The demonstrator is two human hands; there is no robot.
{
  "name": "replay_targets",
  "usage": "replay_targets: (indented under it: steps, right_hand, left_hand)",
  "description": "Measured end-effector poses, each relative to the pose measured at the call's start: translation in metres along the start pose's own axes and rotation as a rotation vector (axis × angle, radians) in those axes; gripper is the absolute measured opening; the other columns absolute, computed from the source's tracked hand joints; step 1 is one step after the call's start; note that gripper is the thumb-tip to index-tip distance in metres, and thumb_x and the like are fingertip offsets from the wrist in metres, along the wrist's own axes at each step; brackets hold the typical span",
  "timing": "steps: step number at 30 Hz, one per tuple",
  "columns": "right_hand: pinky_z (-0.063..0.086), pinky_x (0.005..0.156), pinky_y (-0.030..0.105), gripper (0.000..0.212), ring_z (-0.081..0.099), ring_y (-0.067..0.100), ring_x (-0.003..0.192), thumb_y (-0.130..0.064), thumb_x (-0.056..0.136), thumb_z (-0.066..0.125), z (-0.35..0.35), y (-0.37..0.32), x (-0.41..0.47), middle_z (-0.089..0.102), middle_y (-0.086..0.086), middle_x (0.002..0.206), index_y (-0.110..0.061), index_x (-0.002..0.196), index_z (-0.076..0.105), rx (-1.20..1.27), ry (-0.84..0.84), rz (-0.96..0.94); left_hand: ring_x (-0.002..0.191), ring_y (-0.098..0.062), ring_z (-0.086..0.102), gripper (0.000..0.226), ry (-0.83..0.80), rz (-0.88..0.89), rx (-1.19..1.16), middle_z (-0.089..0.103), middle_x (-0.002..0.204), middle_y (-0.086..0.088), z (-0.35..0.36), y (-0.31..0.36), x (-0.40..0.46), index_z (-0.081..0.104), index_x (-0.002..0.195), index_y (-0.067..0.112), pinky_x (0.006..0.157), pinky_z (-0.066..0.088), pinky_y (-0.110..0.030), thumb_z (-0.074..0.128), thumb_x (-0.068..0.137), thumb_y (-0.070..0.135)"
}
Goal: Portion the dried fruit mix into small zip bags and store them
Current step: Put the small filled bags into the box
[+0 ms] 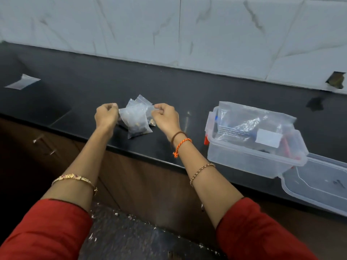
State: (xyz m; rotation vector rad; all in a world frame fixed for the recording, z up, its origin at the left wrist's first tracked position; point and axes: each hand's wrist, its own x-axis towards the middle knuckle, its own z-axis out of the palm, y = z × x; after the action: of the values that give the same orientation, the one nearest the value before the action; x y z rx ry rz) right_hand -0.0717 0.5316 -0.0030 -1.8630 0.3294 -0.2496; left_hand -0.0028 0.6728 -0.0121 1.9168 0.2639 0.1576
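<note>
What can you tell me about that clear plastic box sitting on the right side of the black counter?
The clear plastic box is a rectangular tub of see-through, slightly frosted plastic, standing upright and open near the counter's front edge. A large clear zip bag sticks out of its top, with a white label on it and red parts showing beside it. Its clear lid lies flat on the counter, right against the tub's right end. Neither hand touches it; the right hand works well to its left.
</note>
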Motion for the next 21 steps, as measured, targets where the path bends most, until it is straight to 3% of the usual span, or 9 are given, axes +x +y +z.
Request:
replay_targets:
  steps: [2,4,6,8,12,16,19,21]
  right_hand:
    - [0.045,0.099,0.035,0.036,0.057,0.026,0.111,-0.009,0.086,0.053,0.012,0.0,0.018,0.063,0.012,0.118,-0.007,0.123,0.056,-0.015,-0.013,0.017]
    - [0.046,0.098,0.037,0.038,0.057,0.028,0.112,-0.011,0.086,0.056,0.024,0.0,0.035,0.062,0.013,0.119,-0.007,0.123,0.055,-0.049,-0.022,0.019]
    - [0.045,0.096,0.035,0.041,0.054,0.028,0.115,-0.016,0.087,0.058,0.034,0.002,0.047,0.059,0.013,0.123,-0.008,0.127,0.052,-0.111,-0.045,0.007]
    - [0.045,0.095,0.037,0.048,0.052,0.028,0.118,-0.023,0.087,0.062,0.042,0.003,0.057,0.054,0.013,0.129,-0.008,0.13,0.048,-0.179,-0.067,-0.01]
    - [0.047,0.092,0.038,0.045,0.054,0.028,0.114,-0.025,0.084,0.066,0.047,0.005,0.064,0.056,0.011,0.124,-0.011,0.125,0.053,-0.253,-0.022,0.009]
    - [0.05,0.089,0.039,0.027,0.061,0.027,0.1,-0.017,0.081,0.069,0.047,0.007,0.061,0.061,0.005,0.093,-0.013,0.106,0.061,-0.156,0.031,0.038]
    - [0.05,0.086,0.038,0.04,0.061,0.025,0.094,-0.018,0.076,0.074,0.052,0.005,0.055,0.061,0.007,0.09,-0.015,0.112,0.056,-0.152,0.057,0.036]
    - [0.05,0.086,0.035,0.046,0.063,0.023,0.091,-0.014,0.074,0.076,0.052,0.004,0.051,0.065,0.008,0.088,-0.016,0.115,0.055,-0.137,0.106,0.032]
  left_hand:
    - [0.075,-0.016,0.047,0.02,-0.039,-0.001,-0.009,0.046,0.069,0.007,0.005,0.0,0.017,0.053,0.081,0.018,0.068,0.037,-0.028,0.041,0.096,0.026]
    - [0.081,-0.019,0.047,0.03,-0.087,0.008,-0.011,0.05,0.076,0.001,0.009,0.004,0.033,0.051,0.073,0.02,0.067,0.039,-0.03,0.039,0.097,0.034]
    - [0.087,-0.021,0.054,0.036,-0.146,0.005,-0.028,0.057,0.097,-0.002,0.013,0.007,0.046,0.061,0.098,0.013,0.076,0.044,-0.031,0.036,0.098,0.038]
    - [0.088,-0.023,0.057,0.044,-0.218,0.009,-0.029,0.06,0.105,-0.003,0.018,0.01,0.057,0.056,0.119,0.007,0.08,0.044,-0.031,0.035,0.099,0.04]
    - [0.068,-0.014,0.051,0.034,-0.333,0.074,0.008,0.061,0.087,-0.001,0.019,0.008,0.076,0.062,0.108,0.011,0.064,0.043,-0.021,0.042,0.097,0.037]
    - [0.059,-0.008,0.048,0.01,-0.469,0.177,0.082,0.059,0.075,0.004,0.017,0.004,0.087,0.066,0.094,0.013,0.056,0.042,-0.015,0.061,0.089,0.02]
    - [0.06,-0.009,0.05,0.008,-0.505,0.247,0.136,0.06,0.072,0.004,0.016,0.002,0.09,0.067,0.079,0.016,0.054,0.043,-0.014,0.065,0.086,0.014]
    - [0.063,-0.012,0.052,0.008,-0.515,0.303,0.153,0.06,0.071,0.001,0.015,0.002,0.089,0.07,0.086,0.009,0.058,0.044,-0.018,0.065,0.087,0.015]
